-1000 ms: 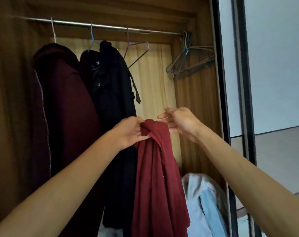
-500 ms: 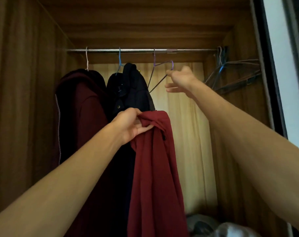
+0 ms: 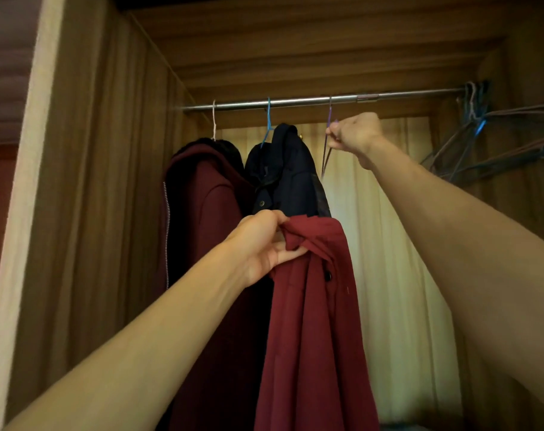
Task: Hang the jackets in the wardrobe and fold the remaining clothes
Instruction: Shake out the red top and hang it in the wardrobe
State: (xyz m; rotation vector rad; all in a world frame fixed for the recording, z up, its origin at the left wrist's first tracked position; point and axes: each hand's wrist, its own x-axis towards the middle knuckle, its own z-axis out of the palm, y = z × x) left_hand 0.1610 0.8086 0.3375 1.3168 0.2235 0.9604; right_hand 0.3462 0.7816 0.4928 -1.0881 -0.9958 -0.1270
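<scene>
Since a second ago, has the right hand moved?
Yes, upward: the right hand left the jacket held by the left hand and now grips the purple hanger just under the rail.

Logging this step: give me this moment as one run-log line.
left hand: grips red jacket | right hand: pinches purple hanger on rail | already hung: maroon hoodie, dark jacket

Two long forearms (image 3: 158,346) (both bare)

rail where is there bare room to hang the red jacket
Bare rail runs between the purple hanger pinched by the right hand and the bundle of empty hangers at the right end. Left of that it is crowded: maroon hooded jacket and dark jacket hang close together.
</scene>
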